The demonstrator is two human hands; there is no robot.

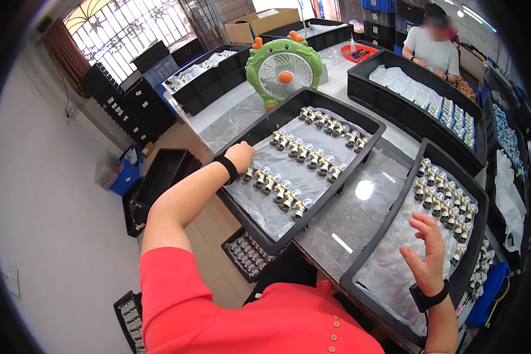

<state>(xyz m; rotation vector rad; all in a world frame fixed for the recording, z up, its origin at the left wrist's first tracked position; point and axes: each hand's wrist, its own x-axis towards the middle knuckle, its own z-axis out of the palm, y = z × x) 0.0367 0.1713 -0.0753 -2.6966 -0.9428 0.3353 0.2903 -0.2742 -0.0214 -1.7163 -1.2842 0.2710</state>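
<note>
My left hand (240,156) is over the left side of the middle black tray (271,243), its fingers curled together just above the end figurine of the nearest row. Whatever it may hold is hidden. Rows of small figurines (301,151) with clear domed heads and dark bases lie on white sheeting (265,213) in this tray. My right hand (426,253) hovers above the right black tray (360,277), thumb and fingers apart, with nothing visible in it. More of the same figurines (445,197) lie in rows at that tray's far end, beyond crumpled white sheeting.
A green cartoon-shaped fan (283,69) stands behind the middle tray. Beyond are another black tray (419,94) of blue-and-white pieces, a red dish (359,53) and a cardboard box (262,25). A person (433,47) works across the table. Trays sit on the floor at left.
</note>
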